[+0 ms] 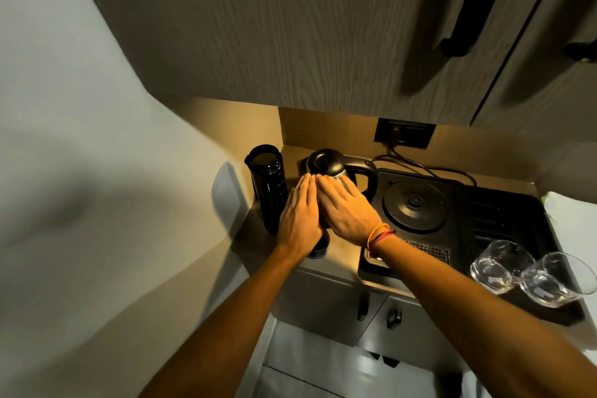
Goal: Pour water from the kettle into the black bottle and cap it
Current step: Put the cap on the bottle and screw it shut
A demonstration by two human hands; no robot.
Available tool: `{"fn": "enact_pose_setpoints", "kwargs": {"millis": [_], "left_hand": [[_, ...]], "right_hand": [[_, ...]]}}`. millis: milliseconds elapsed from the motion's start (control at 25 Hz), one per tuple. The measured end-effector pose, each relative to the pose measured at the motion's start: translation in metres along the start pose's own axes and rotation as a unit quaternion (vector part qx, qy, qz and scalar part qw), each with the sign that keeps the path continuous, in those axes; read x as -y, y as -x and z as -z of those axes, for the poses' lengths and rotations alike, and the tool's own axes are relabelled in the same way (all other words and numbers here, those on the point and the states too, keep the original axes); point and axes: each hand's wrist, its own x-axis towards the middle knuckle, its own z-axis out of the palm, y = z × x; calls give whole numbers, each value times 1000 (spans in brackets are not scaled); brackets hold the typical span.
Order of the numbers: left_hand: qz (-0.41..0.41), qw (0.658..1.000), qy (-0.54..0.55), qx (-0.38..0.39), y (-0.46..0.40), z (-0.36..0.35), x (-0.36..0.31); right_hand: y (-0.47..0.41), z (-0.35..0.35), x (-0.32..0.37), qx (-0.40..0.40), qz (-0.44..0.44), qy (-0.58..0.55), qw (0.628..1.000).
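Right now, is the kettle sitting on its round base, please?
No, the kettle stands on the counter beside the black bottle, and its round base is bare.

Two clear glasses (529, 275) stand touching at the tabletop's right front corner, on a black tray (504, 203). A wall socket (403, 133) sits above the back edge.

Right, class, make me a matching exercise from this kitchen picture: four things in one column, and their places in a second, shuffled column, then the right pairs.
Things:
1. black bottle
2. kettle
3. round kettle base
4. two glasses

Places:
A. lying on their sides at the right end of the tray
B. standing open, leftmost on the counter
C. under both hands, beside the bottle
D. bare, on the black tray

Pairs: 1-B, 2-C, 3-D, 4-A
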Motion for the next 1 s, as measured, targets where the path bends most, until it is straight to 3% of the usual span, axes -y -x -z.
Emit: {"fn": "enact_pose_setpoints", "kwargs": {"millis": [80, 120, 240, 320, 400, 440, 560, 640, 720, 880, 1000], "left_hand": [[12, 1000, -17, 6, 31, -13, 19], [23, 1000, -14, 9, 43, -16, 27], [47, 999, 3, -1, 64, -18, 43], [127, 990, 39, -49, 69, -10, 51], [211, 968, 84, -112, 68, 3, 62], [231, 957, 106, -138, 64, 12, 68], [216, 939, 206, -173, 44, 37, 85], [199, 932, 258, -162, 25, 54, 89], [183, 927, 298, -135, 5, 69, 85], [180, 914, 343, -121, -16, 83, 69], [208, 918, 313, -125, -20, 87, 68]], "right_hand": [[15, -15, 21, 17, 85, -19, 996], [16, -19, 31, 67, 83, -31, 994], [15, -30, 51, 225, 16, -52, 973], [12, -31, 57, 274, -12, -69, 959], [3, -19, 55, 246, -21, -113, 963], [-5, -9, 51, 190, -23, -133, 972], [-43, 32, 31, -30, -75, -220, 972], [-75, 64, 20, -100, -105, -259, 955], [-103, 88, 17, -77, -84, -248, 962], [-129, 103, 25, 62, -1, -178, 982], [-138, 104, 30, 71, 23, -130, 989]]}}
